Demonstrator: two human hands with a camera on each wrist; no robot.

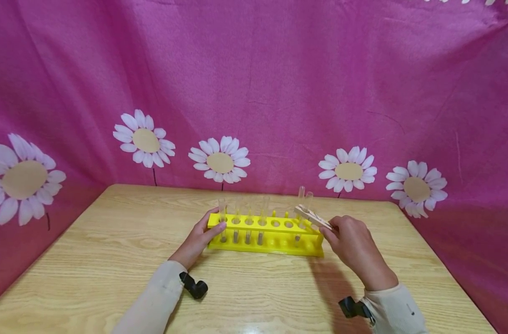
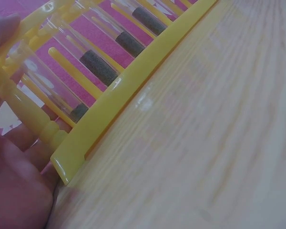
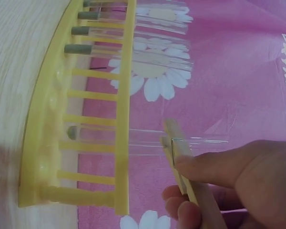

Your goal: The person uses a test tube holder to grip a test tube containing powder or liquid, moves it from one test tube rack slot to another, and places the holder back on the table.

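Observation:
A yellow test tube rack [image 1: 275, 248] stands on the table, its left end gripped by my left hand [image 1: 200, 235]; the thumb lies on the top bar, with fingers behind the end post. My right hand [image 1: 354, 243] pinches a wooden test tube clamp [image 1: 314, 217] between thumb and fingers. The clamp's front end overlaps the upper part of a glass test tube [image 3: 145, 138] near the rack's right end; a little dark grey matter shows at the tube's bottom. Several other tubes [image 2: 97, 67] stand in the left holes, with dark grey matter in them.
The wooden tabletop [image 1: 254, 283] spreads around the rack. Behind it hangs a pink cloth [image 1: 270, 93] printed with white daisies, which also lines both sides. Black wrist cameras [image 1: 193, 285] sit on both sleeves.

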